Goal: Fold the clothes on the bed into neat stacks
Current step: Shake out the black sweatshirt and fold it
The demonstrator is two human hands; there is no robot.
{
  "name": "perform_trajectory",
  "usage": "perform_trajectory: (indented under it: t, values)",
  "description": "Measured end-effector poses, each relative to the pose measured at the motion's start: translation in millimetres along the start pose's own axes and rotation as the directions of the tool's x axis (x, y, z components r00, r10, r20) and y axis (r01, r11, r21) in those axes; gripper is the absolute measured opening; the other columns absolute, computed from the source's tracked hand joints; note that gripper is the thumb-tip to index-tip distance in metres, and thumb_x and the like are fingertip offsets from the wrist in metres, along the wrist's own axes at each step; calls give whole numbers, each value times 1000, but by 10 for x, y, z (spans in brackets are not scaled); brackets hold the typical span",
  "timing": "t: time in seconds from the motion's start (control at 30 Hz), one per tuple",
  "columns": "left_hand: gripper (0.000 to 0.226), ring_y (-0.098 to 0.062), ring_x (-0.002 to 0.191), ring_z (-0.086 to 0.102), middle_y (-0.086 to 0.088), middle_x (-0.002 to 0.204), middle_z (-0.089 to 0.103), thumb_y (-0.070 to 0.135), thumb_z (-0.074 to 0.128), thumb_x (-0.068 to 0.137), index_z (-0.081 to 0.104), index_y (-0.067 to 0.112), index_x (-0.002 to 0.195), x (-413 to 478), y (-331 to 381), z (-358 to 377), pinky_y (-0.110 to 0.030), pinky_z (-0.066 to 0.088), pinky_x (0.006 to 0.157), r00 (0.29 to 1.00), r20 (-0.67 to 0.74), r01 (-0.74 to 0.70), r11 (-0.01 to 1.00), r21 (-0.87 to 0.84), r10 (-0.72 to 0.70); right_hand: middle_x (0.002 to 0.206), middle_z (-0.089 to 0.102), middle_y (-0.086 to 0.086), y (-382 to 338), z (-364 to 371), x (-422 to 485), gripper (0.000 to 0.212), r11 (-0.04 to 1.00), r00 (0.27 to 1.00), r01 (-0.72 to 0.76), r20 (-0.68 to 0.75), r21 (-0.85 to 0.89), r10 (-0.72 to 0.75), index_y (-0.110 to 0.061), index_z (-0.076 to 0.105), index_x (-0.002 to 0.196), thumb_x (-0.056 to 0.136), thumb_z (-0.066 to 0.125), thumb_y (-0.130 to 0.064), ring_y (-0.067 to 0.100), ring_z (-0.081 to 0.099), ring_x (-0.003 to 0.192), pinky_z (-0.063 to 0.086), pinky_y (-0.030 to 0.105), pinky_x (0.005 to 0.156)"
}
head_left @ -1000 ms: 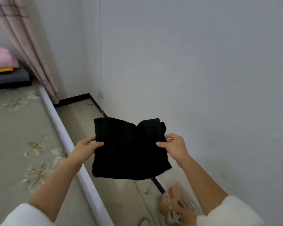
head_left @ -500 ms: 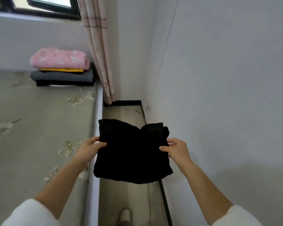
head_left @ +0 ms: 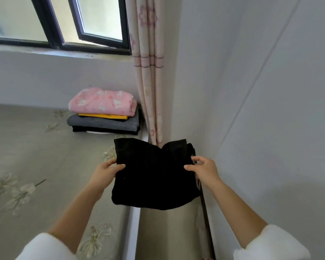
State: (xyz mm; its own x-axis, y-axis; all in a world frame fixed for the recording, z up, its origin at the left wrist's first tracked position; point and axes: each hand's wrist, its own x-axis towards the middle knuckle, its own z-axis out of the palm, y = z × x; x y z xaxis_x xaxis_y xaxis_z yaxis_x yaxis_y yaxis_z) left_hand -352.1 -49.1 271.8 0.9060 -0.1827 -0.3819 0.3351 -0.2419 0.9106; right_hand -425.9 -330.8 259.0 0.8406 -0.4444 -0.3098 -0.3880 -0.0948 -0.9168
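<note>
On my feed both forearms reach forward, bare beyond the white sleeves [head_left: 270,243]. The left hand [head_left: 105,172] pinches the left edge of the black garment [head_left: 154,177], thumb on top and fingers tucked behind. The right hand [head_left: 204,169] pinches the right edge with its thumb on top. Its other fingers look loosely curled behind the cloth, but I can't see them fully. The wrists are roughly level and the hands are well apart.
</note>
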Motion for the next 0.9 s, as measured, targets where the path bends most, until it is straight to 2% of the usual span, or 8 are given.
perform_trajectory:
  t: [0.07,0.23,0.33,0.4,0.5,0.63,0.8,0.9]
  values:
    - [28,-11,79,61,0,92,68,13,54,94,61,13,121,303,113,-61,-21,37,63,999,-41,2,1000,-17,-3,106,66,2,-172,119,390,27,1000,1000,11,29,-23,-10,-21,64,101,78,76,-11,19,65,96,54,35,88]
    - [23,-12,81,60,-1,94,67,11,53,94,60,14,117,1051,381,-182,-20,37,62,991,-134,13,997,-77,-23,103,68,4,-558,392,1352,27,999,992,8,127,-44,-2,-16,66,103,79,74,-10,18,65,93,50,25,74]
    - [19,-13,78,59,-1,91,65,8,52,95,60,15,111,1557,578,-203,-21,36,60,980,-197,-1,994,-106,-20,99,67,3,-797,550,1956,21,999,984,7,180,-33,-1,-22,63,90,79,73,-8,20,65,90,50,28,72]
    - [19,-12,74,58,-1,89,65,7,52,94,62,14,109,1920,718,-222,-21,35,60,966,-256,5,994,-111,-33,98,67,2,-975,645,2354,21,998,976,11,219,-61,2,-22,62,92,79,73,-10,20,65,91,52,31,75]
    - [20,-10,75,58,1,90,65,6,50,94,64,14,107,2433,926,-285,-21,37,59,931,-357,23,990,-142,-73,97,69,4,-1270,790,2925,20,996,956,17,294,-84,8,-17,63,96,80,73,-9,21,67,87,55,33,72]
    - [20,-8,80,60,4,92,66,6,48,96,63,16,104,3036,1170,-449,-21,43,62,885,-460,-1,986,-166,-77,93,67,4,-1649,1108,3588,19,996,935,38,356,-84,-5,-12,62,95,80,71,-4,14,64,79,47,22,58]
    - [22,-11,79,60,3,91,65,6,44,96,62,16,105,3726,1446,-835,-24,46,64,836,-547,12,998,-57,-41,88,65,-2,-1954,1689,4182,20,994,902,76,429,-81,-34,-17,59,86,81,71,-2,8,63,78,46,18,57]
    - [26,-13,80,57,1,91,63,7,42,95,62,17,109,4213,1593,-1179,-26,44,66,792,-611,33,998,44,1,94,64,1,-2092,2090,4563,25,995,897,67,442,-80,-25,-20,57,91,79,74,-6,11,63,82,51,23,67]
